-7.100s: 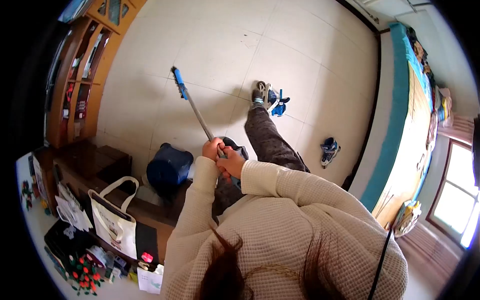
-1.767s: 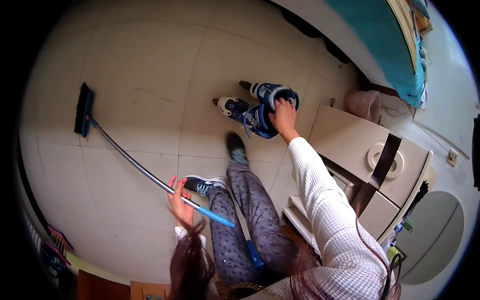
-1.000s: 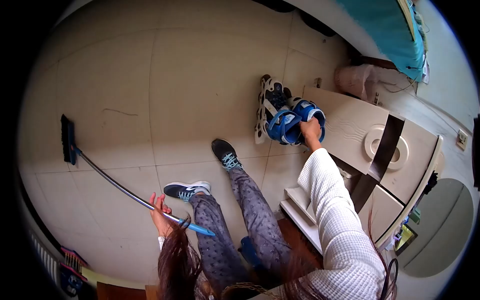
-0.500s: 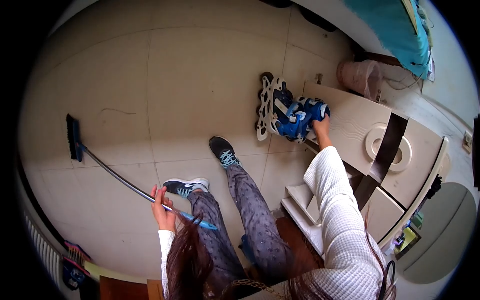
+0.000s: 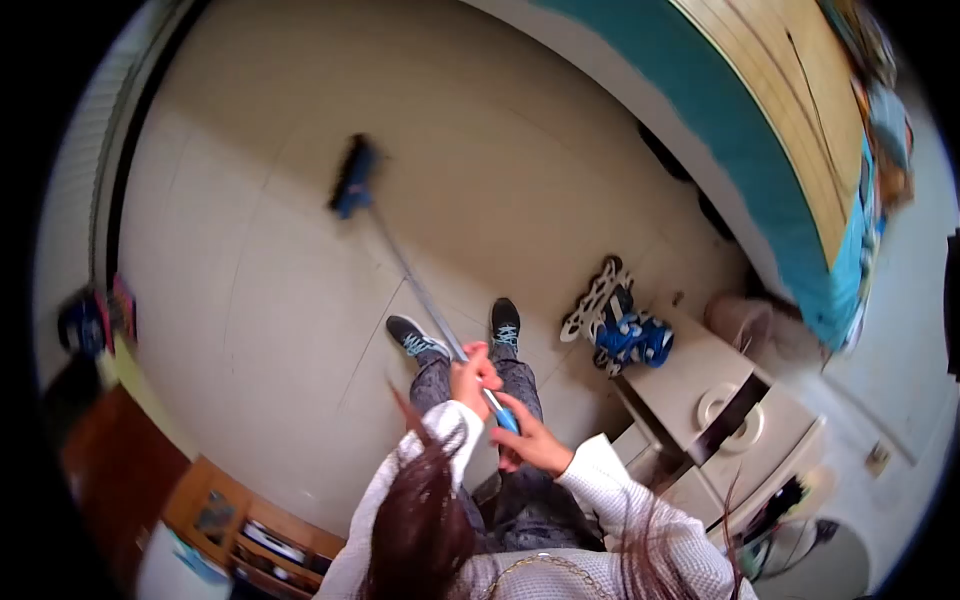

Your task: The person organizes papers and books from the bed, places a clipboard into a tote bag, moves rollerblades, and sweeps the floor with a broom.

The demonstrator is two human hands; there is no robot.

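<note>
A long-handled broom (image 5: 418, 292) slants across the floor in front of me, its blue head with dark bristles (image 5: 354, 180) slightly blurred at upper left. My left hand (image 5: 473, 378) is closed round the grey shaft. Lower down, my right hand (image 5: 530, 440) wraps the blue grip at the handle's end. Off to the right, a pair of blue and white inline skates (image 5: 628, 335) rests by the cabinet, apart from both hands.
A cream cabinet (image 5: 690, 385) stands at right, with a pinkish bin (image 5: 738, 322) behind it. A bed with a teal cover (image 5: 740, 190) fills the upper right. Wooden shelves (image 5: 215, 510) are at lower left. My shoes (image 5: 414, 337) are beside the broom shaft.
My right hand has left the skates and now holds the broom's grip. The broom head has swung right and farther out ahead. My view has turned left.
</note>
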